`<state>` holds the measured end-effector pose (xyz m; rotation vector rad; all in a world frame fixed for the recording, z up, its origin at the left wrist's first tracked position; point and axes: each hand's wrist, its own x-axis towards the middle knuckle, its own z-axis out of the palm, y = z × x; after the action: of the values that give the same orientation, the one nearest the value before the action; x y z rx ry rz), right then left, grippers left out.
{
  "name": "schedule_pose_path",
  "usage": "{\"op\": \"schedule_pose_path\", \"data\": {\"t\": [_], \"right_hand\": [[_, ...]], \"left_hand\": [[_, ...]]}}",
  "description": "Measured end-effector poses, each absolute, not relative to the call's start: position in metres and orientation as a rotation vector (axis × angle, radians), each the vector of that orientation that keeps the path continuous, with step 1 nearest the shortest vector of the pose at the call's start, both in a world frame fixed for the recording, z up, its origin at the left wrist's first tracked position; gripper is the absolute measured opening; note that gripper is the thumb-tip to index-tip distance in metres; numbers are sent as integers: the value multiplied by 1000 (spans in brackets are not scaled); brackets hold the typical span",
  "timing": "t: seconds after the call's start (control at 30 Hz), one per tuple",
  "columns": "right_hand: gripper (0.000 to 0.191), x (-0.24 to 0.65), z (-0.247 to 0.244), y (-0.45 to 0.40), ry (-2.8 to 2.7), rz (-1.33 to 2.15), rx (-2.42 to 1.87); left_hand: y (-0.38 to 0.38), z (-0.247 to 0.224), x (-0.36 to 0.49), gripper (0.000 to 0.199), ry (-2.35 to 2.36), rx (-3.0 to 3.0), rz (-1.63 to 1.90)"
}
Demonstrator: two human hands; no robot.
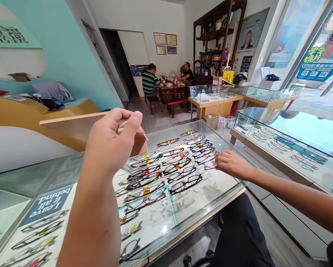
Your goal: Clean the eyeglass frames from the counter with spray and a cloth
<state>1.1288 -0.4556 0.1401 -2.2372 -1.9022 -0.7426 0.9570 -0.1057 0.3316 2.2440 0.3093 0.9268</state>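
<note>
My left hand (pixel 113 137) is raised above the glass display counter (pixel 188 215), its fingers curled in against the thumb. Something pale shows between those fingers, mostly hidden by the hand. Behind it, a brown box-like piece (pixel 139 144) is partly covered. On the counter's right side, my right hand (pixel 231 163) has its bent fingers at the end of a pair of eyeglasses (pixel 210 165) with a thin frame. Rows of eyeglasses (pixel 185 183) lie between my hands, many with red, yellow or orange tags on the lenses.
A second glass case (pixel 280 148) with eyeglasses stands to the right, and another glass case (pixel 216 94) is further back. Two people sit at a wooden table (pixel 172 89) near the far wall. A dark shelf (pixel 211 40) stands behind. Left is a curved yellow counter (pixel 19 113).
</note>
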Motion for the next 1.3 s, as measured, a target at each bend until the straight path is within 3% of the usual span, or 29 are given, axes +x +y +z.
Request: {"op": "schedule_pose_path", "data": {"t": [0.37, 0.57, 0.7, 0.83, 1.1, 1.3], "right_hand": [[16, 1132, 114, -457, -2050, -787, -2236], [23, 1120, 150, -450, -1706, -673, -2188], [31, 1123, 193, -427, -1219, -345, -2627], [26, 1140, 198, -401, -1179, 31, -2928], [27, 1154, 170, -383, -1201, 143, -2970], [23, 1150, 196, -388, -1219, 127, -2938]], "left_hand": [[-116, 338, 949, 27, 329, 2172, 836], [-126, 343, 945, 32, 431, 2241, 813], [-123, 343, 944, 27, 458, 2367, 747], [-121, 341, 942, 15, 426, 2523, 668], [-124, 339, 935, 11, 318, 2566, 632], [-118, 336, 938, 12, 229, 2553, 633]]}}
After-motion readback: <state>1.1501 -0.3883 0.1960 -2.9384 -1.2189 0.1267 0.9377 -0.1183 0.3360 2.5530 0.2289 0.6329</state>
